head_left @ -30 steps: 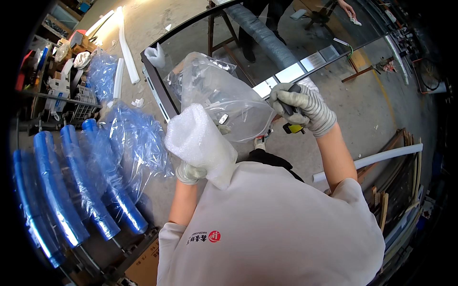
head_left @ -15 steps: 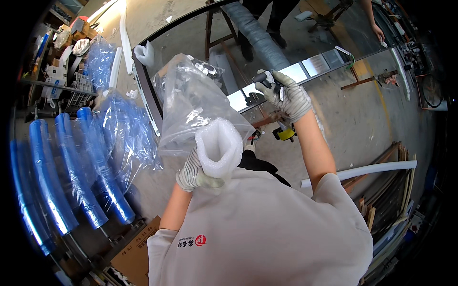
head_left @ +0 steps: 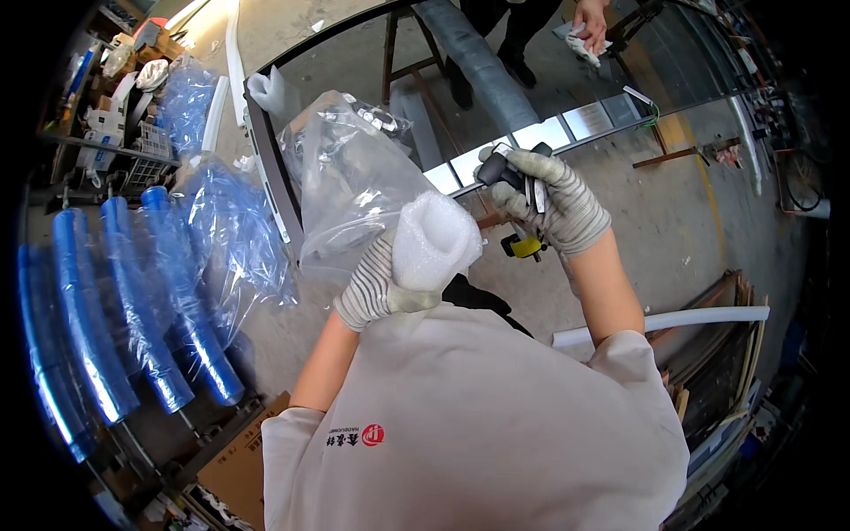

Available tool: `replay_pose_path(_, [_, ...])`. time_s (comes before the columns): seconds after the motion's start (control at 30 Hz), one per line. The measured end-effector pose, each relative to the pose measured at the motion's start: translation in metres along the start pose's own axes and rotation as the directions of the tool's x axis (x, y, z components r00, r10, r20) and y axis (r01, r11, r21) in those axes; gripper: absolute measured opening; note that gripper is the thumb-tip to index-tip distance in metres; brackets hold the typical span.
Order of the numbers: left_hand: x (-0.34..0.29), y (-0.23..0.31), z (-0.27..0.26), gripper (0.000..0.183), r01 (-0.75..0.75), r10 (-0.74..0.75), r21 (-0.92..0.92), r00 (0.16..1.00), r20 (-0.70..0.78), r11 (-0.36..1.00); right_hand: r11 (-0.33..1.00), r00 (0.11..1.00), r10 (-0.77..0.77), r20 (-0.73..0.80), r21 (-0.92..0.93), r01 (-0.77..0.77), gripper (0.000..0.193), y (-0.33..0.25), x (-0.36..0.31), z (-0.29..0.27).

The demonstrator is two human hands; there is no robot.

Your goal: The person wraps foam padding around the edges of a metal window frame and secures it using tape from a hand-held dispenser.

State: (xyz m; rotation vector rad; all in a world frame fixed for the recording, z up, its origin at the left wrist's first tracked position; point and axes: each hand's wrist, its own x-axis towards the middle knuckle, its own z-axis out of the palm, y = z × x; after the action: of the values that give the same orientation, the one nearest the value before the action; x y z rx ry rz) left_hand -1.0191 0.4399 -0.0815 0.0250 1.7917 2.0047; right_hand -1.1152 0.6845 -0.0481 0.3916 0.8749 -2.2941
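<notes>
My left hand (head_left: 376, 283), in a striped work glove, is wrapped round a white foam pouch (head_left: 436, 239) whose mouth faces up. My right hand (head_left: 560, 196), gloved likewise, grips a black handle-like fitting (head_left: 500, 168) with shiny metal parts, held up and to the right of the pouch. How far its fingers reach round the fitting is partly hidden. Just beyond my left hand, a clear plastic bag (head_left: 350, 181) with small metallic-looking pieces inside rests over a large dark-framed glass panel (head_left: 611, 93).
Another person's hand (head_left: 591, 31) holds a white cloth over the far side of the panel. Blue film-wrapped rolls (head_left: 177, 301) lie at the left. A yellow and black tool (head_left: 524, 246) is below my right hand. A white tube (head_left: 664, 323) and wood strips lie right.
My left hand has moved the foam pouch up and to the right. My right hand has come slightly down and right with the fitting. The other person's hand has moved left over the panel.
</notes>
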Motion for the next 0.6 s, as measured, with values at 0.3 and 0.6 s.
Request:
replay_pose_path(0.3, [0.012, -0.021, 0.006, 0.092, -0.116, 0.116, -0.011, 0.987, 0.109, 0.993, 0.687, 0.982, -0.161, -0.101, -0.725, 0.038, 0.019, 0.022, -0.051, 0.065])
replay_pose_path(0.6, [-0.004, 0.004, 0.01, 0.094, -0.134, 0.11, 0.18, 0.984, 0.136, 0.974, 0.476, 0.98, -0.201, -0.004, -0.874, 0.094, 0.028, 0.033, -0.063, 0.076])
